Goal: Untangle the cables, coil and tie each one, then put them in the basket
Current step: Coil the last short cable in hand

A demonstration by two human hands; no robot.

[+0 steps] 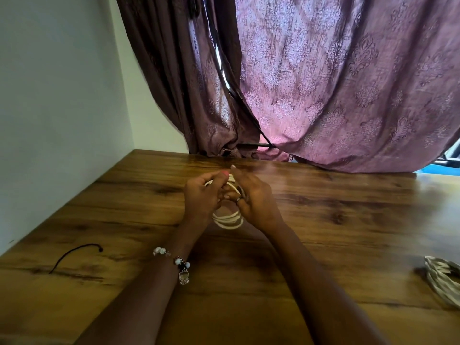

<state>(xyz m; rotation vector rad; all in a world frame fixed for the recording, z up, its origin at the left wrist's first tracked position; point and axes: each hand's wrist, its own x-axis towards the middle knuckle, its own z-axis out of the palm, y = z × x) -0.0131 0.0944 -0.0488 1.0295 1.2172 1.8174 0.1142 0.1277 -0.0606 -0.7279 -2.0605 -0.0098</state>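
A coiled white cable (227, 220) is held up over the middle of the wooden table (336, 232). My left hand (202, 195) grips the coil's left side, thumb curled over its top strands. My right hand (254, 197) grips the right side, fingers curled round the loops, index finger pointing away. The coil's lower loops hang between the two wrists. The upper part of the coil is mostly hidden by my fingers. A woven basket (443, 282) shows only partly at the right edge.
A thin dark cord (74, 255) lies on the table at the near left. A white wall runs along the table's left side. Purple patterned curtains (323, 83) hang behind the far edge.
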